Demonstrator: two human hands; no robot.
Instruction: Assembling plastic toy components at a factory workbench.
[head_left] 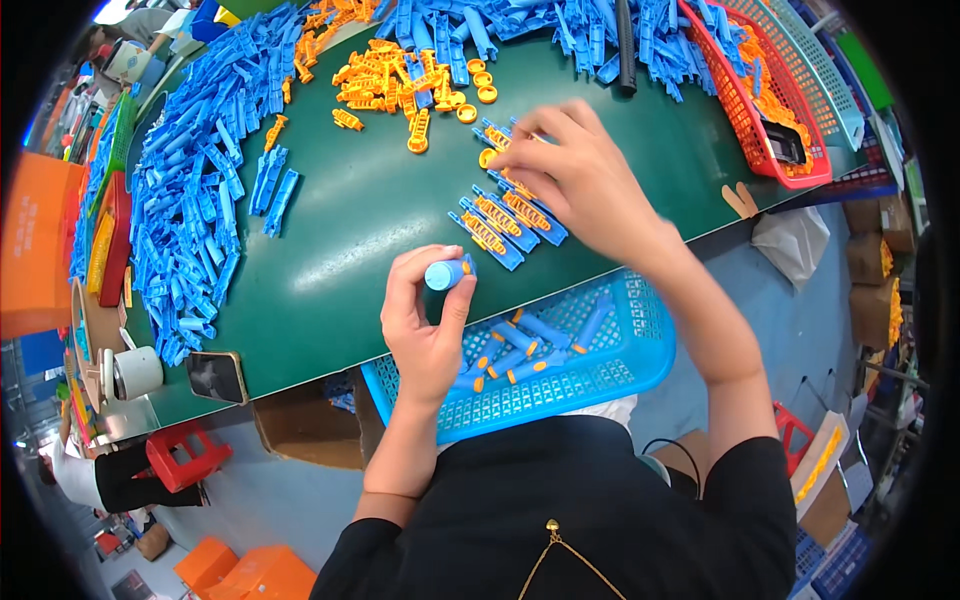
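My left hand (425, 325) is closed around a short blue plastic tube (445, 274) with a yellow-orange spot on its side, held above the table's near edge. Farther off and to the right, my right hand (585, 180) is pinched over the table, with a small round yellow cap (487, 158) at its fingertips. Under and beside that hand lies a row of blue half-shells (490, 238) with ribbed yellow inserts in them; the hand hides part of the row. Several finished-looking blue tubes (540, 328) with yellow ends lie in a blue basket (620, 375) below the table edge.
Loose blue shells (185, 200) are heaped along the left and far sides of the green table (340, 230). Yellow inserts (385, 80) and round caps (482, 79) lie mid-table. A red basket (735, 90) stands at far right, a phone (217, 377) at the left edge.
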